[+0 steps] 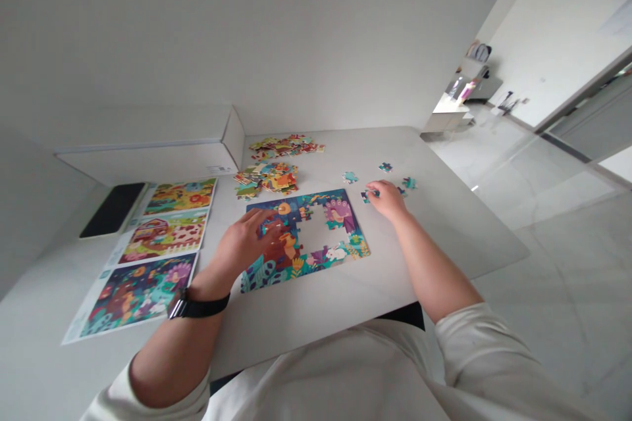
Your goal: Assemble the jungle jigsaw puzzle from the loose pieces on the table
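Observation:
A partly assembled jigsaw puzzle [286, 270] with dark blue, purple and teal animal pictures lies on the table, with a gap right of its middle. Over its left side rests my left hand [244, 237], fingers spread and holding nothing; it hides part of the picture. To the right of the puzzle, my right hand [388, 200] has its fingers curled and pinched at a dark puzzle piece [366, 197], which they partly cover. Around that hand lie several loose pieces: a light teal piece [350, 177], a dark piece [386, 167] and a green-teal piece [409, 182].
Two heaps of other pieces, an orange-green heap [269, 179] and a red-yellow heap [286, 146], lie at the back. On the left are a printed picture sheet [162, 237], a black phone [113, 210] and a white box [158, 158]. The table's edge [474, 210] runs along the right.

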`<state>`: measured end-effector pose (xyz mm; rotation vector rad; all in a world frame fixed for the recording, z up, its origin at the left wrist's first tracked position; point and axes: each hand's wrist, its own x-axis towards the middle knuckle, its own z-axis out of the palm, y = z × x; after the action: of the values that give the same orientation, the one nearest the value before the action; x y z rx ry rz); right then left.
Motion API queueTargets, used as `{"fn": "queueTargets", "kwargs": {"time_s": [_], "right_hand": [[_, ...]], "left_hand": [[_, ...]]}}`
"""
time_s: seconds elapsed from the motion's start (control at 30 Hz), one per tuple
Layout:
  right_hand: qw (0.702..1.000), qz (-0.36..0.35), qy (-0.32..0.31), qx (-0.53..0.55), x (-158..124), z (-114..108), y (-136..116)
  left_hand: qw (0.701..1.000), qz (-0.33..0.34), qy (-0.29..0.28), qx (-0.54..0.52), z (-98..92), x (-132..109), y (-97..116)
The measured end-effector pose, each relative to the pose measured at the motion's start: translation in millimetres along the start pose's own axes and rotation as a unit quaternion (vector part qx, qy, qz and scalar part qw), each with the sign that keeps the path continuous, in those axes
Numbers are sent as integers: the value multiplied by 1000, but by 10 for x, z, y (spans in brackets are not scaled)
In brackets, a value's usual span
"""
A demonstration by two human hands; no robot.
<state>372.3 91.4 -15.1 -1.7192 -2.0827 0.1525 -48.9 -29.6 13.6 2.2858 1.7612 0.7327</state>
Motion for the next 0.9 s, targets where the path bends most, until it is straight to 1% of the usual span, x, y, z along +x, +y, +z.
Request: {"fn": "queueTargets", "kwargs": {"time_s": [0.13, 0.27, 0.43, 0.6, 0.73, 0.8, 0.9], "right_hand": [[1000, -2, 10, -3, 21, 14, -51], [1000, 30, -3, 2, 185, -18, -122], [996, 51, -69, -2, 582, -39, -291], [986, 66, -151, -34, 995, -33, -429], [976, 51, -211, -29, 1181, -52, -444], [975, 49, -215, -29, 1197, -62, -422], [982, 48, -180, -20, 1121, -69, -359]], "left_hand": [[1000, 3, -6, -11, 5, 5, -5], [1000, 2, -13, -21, -50, 4, 39], [999, 5, -11, -30, -81, -1, 55], [1000, 5, -5, -22, -65, 4, -24], [1000, 0, 4, -17, -58, 5, -90], [1000, 3, 10, -17, -55, 2, -107], [1000, 9, 17, -20, -54, -4, -107]]}}
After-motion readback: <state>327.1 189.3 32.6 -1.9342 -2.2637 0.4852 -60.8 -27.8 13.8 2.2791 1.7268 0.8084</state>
